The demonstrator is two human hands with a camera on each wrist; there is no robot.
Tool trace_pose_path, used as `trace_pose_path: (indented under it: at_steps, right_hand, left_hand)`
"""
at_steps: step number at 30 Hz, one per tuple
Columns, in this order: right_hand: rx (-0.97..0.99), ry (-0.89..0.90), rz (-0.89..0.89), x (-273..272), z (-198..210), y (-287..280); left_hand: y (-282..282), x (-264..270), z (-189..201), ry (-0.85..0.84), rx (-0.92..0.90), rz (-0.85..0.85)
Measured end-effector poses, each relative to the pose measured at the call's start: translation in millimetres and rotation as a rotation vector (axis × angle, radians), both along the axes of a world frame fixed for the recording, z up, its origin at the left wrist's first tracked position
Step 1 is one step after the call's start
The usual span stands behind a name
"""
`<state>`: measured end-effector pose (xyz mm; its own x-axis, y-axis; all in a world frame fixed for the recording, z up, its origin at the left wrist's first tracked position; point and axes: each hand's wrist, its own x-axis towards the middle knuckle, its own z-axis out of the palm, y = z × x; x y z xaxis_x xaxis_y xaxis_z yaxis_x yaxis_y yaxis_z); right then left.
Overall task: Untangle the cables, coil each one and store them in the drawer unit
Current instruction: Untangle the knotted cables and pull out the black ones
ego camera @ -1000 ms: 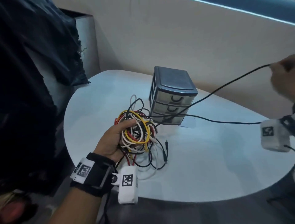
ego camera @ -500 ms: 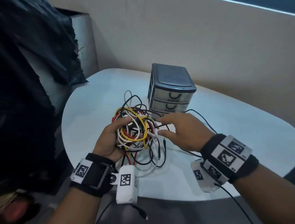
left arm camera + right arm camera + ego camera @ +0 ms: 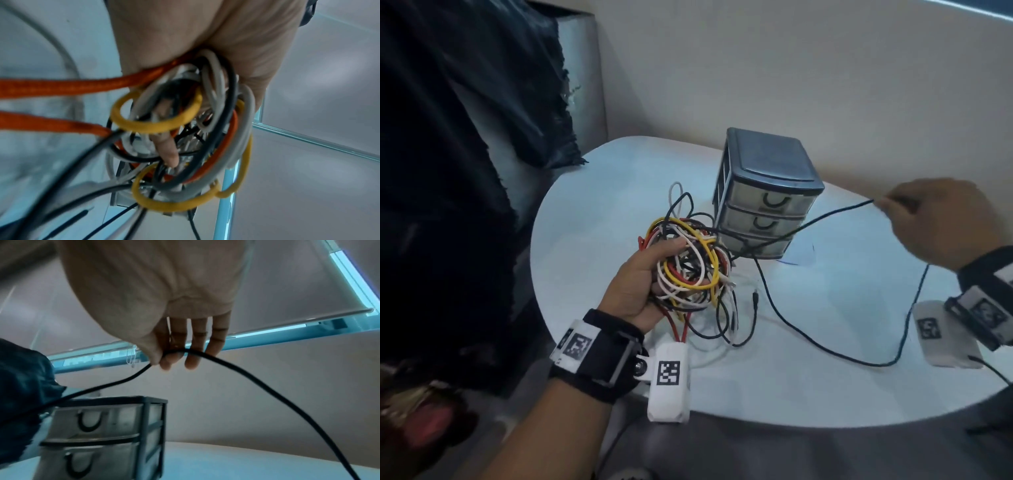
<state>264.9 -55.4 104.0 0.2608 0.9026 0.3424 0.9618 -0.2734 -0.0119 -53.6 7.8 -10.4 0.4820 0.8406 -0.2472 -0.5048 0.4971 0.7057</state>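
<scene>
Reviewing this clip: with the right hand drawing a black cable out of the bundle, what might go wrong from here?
1. The black cable runs taut across the front of the drawer unit; pulling harder may drag or tip it.
2. The left hand grips the tangled bundle tightly, so the pull may cinch knots rather than free the cable.
3. The right hand only pinches the cable between fingertips; that grip may slip.

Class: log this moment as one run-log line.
left hand: grips cable tangle | right hand: pinches black cable | drawer unit: closed
</scene>
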Motion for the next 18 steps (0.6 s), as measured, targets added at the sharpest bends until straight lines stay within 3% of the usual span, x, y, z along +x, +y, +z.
trace_pose_path:
  at_steps: [5, 7, 9, 14, 18]
  right_hand:
    - [0.295, -0.042, -0.180, 52.4, 3.6, 7.2]
    - [0.325, -0.049, -0.269, 108.0, -0.6, 10.4]
    - [0.281, -0.018, -0.295, 126.1, -2.1, 9.2]
    - [0.059, 0.179, -0.341, 31.0, 7.0, 4.7]
    - [0.061, 0.225, -0.015, -33.8, -19.2, 16.1]
  left_hand:
    - [-4.9, 7.8, 0.7, 0.070, -0.005, -0.020]
    - [-3.9, 5.6, 0.1, 0.069, -0.024, -0.003]
    - [0.1, -0.8, -2.8, 0.055, -0.039, 0.024]
    - [6.2, -6.9, -6.4, -0.027, -0.021, 0.047]
    - [2.5, 1.9, -6.7, -0.031, 0.014, 0.027]
